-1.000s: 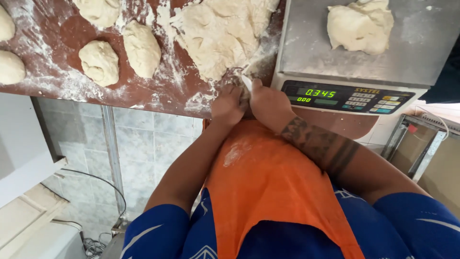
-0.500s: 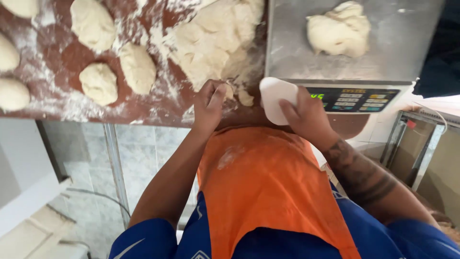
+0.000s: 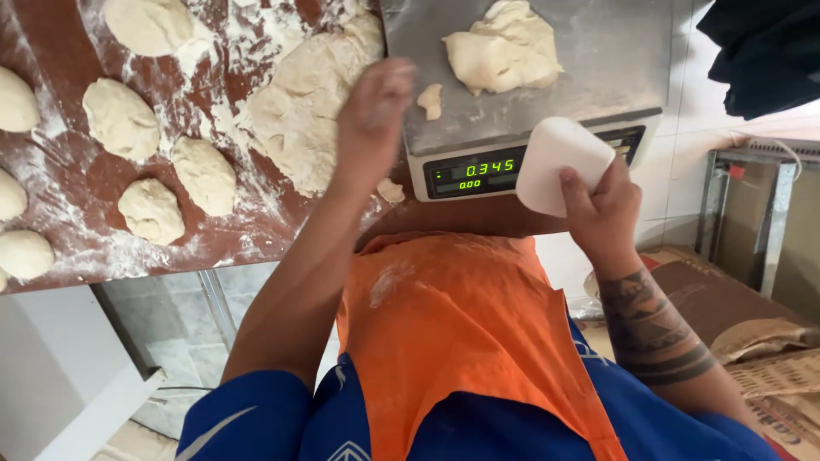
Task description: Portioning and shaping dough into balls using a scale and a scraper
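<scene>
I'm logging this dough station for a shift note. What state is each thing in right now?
Scale: switched on, display lit, dough on its platform.
Dough lump: on the platform, rough, unshaped.
Small dough scrap: on the platform, apart from the lump.
White scraper: gripped in the right hand, lifted.
Left hand: floury, blurred, at the platform's edge.
Dough portions: rounded, on the floured table.
Big dough mass: uncut, spread out.

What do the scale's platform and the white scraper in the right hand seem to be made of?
Scale platform: probably stainless steel; grey, dull brushed sheen, flat with a thin edge. Scraper in the right hand: likely plastic; plain matt white, thin, rounded corners. Whether it flexes cannot be told.
</scene>
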